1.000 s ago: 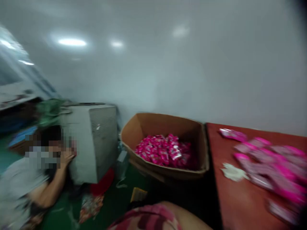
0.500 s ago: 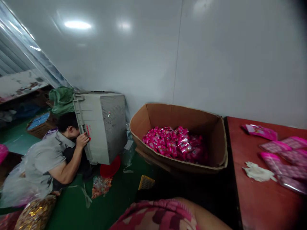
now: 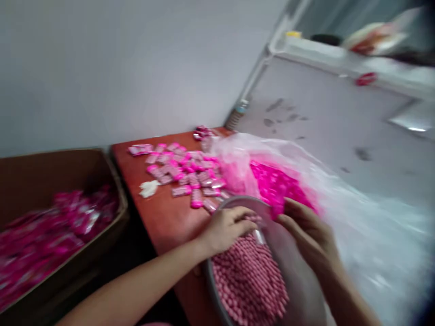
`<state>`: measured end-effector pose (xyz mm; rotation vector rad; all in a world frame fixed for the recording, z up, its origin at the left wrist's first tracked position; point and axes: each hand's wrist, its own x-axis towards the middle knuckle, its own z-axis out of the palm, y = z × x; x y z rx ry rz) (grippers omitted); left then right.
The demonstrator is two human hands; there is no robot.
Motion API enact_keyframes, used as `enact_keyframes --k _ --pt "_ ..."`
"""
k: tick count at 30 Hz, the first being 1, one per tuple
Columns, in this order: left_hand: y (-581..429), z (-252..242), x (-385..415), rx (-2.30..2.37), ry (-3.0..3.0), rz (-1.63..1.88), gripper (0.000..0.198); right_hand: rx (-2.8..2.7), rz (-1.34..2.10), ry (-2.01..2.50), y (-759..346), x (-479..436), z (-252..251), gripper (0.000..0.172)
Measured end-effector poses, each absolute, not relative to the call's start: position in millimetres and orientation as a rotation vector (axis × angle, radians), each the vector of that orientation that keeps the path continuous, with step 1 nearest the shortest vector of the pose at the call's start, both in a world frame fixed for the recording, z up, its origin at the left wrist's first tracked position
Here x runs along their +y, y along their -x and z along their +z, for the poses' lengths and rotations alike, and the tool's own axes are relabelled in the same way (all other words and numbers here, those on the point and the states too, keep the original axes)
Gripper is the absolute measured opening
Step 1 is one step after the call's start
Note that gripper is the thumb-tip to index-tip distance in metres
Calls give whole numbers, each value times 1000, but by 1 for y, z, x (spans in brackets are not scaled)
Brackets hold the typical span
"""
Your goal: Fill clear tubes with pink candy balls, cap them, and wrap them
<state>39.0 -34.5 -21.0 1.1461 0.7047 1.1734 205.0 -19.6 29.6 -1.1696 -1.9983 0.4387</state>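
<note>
My left hand (image 3: 229, 228) is closed over a grey bowl (image 3: 212, 290), its fingers curled round a small clear container (image 3: 260, 236) that is partly hidden and blurred. Small round pink balls (image 3: 251, 280) fill much of the bowl. Above the bowl's right side, my right hand (image 3: 311, 233) pinches a bright pink piece (image 3: 277, 210), apparently a cap, blurred by motion. Just beyond lies a clear plastic bag (image 3: 234, 170) with bright pink pieces (image 3: 278, 183) inside. Small clear containers with pink ends (image 3: 176, 172) are strewn behind the bowl, seemingly filled with pink balls.
A red tabletop (image 3: 163, 222) carries the bowl and a crumpled white cloth or tissue (image 3: 148, 189). At left stands a cardboard box (image 3: 118, 190) of pink packets (image 3: 74, 213). A bottle (image 3: 238, 113) is in the back corner; a shelf (image 3: 316, 52) runs along the right.
The view has swung right, from the floor, grey bin and crouching person to the tabletop. Both my hands have come into view over the bowl.
</note>
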Motion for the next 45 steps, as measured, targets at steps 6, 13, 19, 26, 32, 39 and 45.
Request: enact_keyframes --k 6,13,19,26,32,39,45 --pt "-26 -24 -32 793 -1369 1095 26 -2308 380 1125 -209 -34 40 23" --pt "-29 -11 -41 936 -1559 1136 23 -2438 297 1013 -207 -41 38 22" --pt "-28 -13 -45 966 -1703 1115 17 -2505 235 977 -206 -44 27 23" --pt "-27 -16 -35 802 -1489 975 17 -2640 353 959 -212 -24 51 44" --pt "-34 -21 -30 634 -1242 901 13 -2960 358 683 -201 -13 82 50" --pt "-33 -15 -29 668 -945 998 22 -2631 -31 1037 -212 -23 42 52" --pt "-39 -15 -28 628 -809 1079 28 -2466 -215 1234 -193 -37 6 78"
